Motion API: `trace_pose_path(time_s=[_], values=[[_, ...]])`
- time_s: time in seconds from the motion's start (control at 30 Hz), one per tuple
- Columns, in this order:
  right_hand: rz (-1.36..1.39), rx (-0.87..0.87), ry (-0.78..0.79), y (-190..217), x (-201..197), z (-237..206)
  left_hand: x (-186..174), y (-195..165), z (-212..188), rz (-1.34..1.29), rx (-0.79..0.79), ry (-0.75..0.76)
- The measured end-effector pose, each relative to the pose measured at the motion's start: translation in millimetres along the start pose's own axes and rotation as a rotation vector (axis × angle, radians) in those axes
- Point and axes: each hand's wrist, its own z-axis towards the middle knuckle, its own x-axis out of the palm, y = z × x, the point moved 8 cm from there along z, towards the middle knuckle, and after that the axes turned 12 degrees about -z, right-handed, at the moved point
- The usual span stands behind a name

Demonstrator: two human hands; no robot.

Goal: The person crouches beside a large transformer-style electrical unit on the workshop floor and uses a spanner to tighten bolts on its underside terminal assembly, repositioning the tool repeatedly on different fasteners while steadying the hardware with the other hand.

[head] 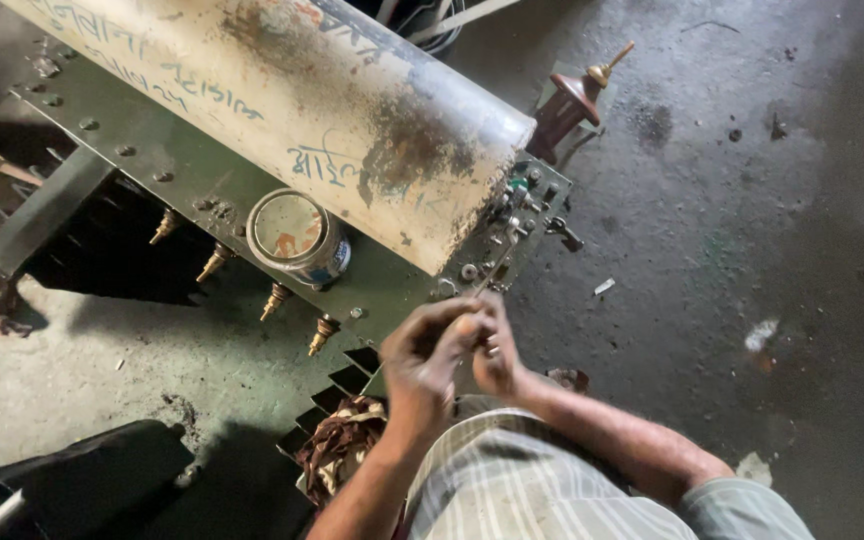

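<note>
Starting at the far left, a row of brass terminal studs (217, 262) pokes out from the dark green lid (167, 180) of an old transformer tank, and just right of them a dented tin can (297, 237) with a rusty top sits on that lid, tucked against the big cream-coloured cylinder (282, 95) lying across it. Nearer, a crumpled brown rag (342, 450) is stuffed by the cooling fins (337, 385) at the tank's near edge. Now the action: the person's left hand (422, 365) and right hand (492, 350) are pressed close together just off the near right corner of the lid, fingers curled shut and pinching something small and thin between them, seemingly a bit of wire or a slim pin (487, 275) running up towards the cluster of bolts and fittings (517, 215) below the cylinder's end; I can't make out exactly what it is. Looks like fine work at that corner fitting, threading or twisting, mid-step. What follows would call for steady fingertips and a straight line into the fitting without slipping. Farther right, a reddish-brown insulator bushing (572, 100) with a brass tip stands off the corner, and beyond lies stained concrete floor (752, 200) with a few scraps.
</note>
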Motion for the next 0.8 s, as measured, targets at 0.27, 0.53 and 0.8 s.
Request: trace_pose_path(time_s=[0.27, 0.53, 0.8], values=[[-0.592, -0.547, 0.294, 123.8, 85.5, -96.5, -36.7, -38.7, 1.1, -0.090, 0.165, 0.010], [-0.891, -1.052, -0.185, 297.0, 15.0, -15.4, 20.6, 15.4, 0.4, -0.157, -0.058, 0.168], [-0.577, -0.249, -0.403, 256.0, -113.5, 153.5, 0.6, 22.4, -1.3, -0.053, -0.075, 0.057]])
